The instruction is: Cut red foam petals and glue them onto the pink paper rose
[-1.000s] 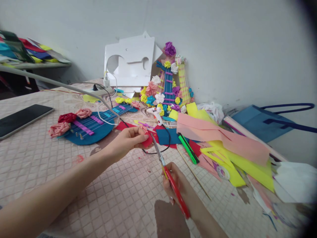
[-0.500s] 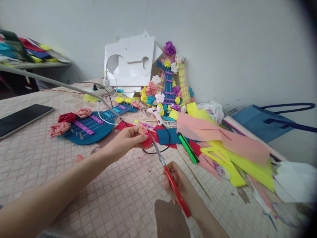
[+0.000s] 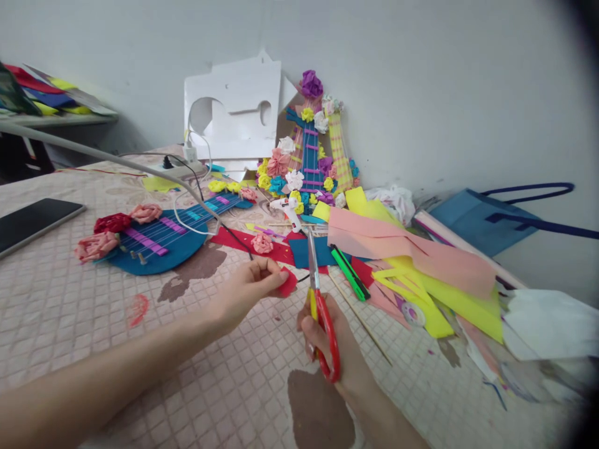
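Observation:
My left hand (image 3: 248, 287) pinches a small red paper piece (image 3: 287, 282) between thumb and fingers, just above the tiled table cover. My right hand (image 3: 322, 340) grips red-handled scissors (image 3: 321, 305), blades closed and pointing up and away, a little right of the red piece and apart from it. A small pink paper rose (image 3: 262, 243) lies on a red sheet (image 3: 234, 240) behind my left hand. A white glue gun (image 3: 287, 211) rests further back.
A blue paper guitar with roses (image 3: 154, 234) lies left. A flower-decorated guitar (image 3: 306, 156) leans on the wall beside white card (image 3: 234, 112). Pink and yellow sheets (image 3: 412, 262), a green marker (image 3: 349, 271), a thin stick (image 3: 360, 318), a tape roll, a blue bag (image 3: 486, 215) and a phone (image 3: 32, 218).
The scissors left the red piece and swung upright to its right. My left hand drew the piece nearer to me. The view shifted, and the pink rose now shows on the red sheet.

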Demonstrator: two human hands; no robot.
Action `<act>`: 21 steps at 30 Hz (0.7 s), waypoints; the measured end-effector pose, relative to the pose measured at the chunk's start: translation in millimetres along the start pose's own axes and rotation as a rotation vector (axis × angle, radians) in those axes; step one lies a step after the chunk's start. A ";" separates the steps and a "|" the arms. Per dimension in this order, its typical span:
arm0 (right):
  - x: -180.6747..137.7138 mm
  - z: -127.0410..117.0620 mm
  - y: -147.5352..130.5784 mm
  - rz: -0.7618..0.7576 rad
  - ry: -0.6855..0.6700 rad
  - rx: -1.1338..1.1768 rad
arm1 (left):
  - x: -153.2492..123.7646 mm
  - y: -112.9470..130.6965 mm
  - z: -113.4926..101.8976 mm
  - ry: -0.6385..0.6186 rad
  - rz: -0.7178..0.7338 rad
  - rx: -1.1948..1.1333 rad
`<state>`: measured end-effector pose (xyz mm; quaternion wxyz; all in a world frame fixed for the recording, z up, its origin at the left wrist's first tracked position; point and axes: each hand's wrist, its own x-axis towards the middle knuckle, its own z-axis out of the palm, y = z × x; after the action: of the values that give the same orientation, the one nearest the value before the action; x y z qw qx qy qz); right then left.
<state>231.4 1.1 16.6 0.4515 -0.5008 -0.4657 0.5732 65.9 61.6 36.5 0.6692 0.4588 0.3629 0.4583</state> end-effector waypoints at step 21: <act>2.0 -5.7 -8.8 -0.044 0.099 -0.021 | -8.0 -18.8 10.9 -0.190 -0.198 0.126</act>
<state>237.4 4.9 24.5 0.4812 -0.5230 -0.4594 0.5327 78.6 48.0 22.7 0.7124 0.5029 0.3696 0.3209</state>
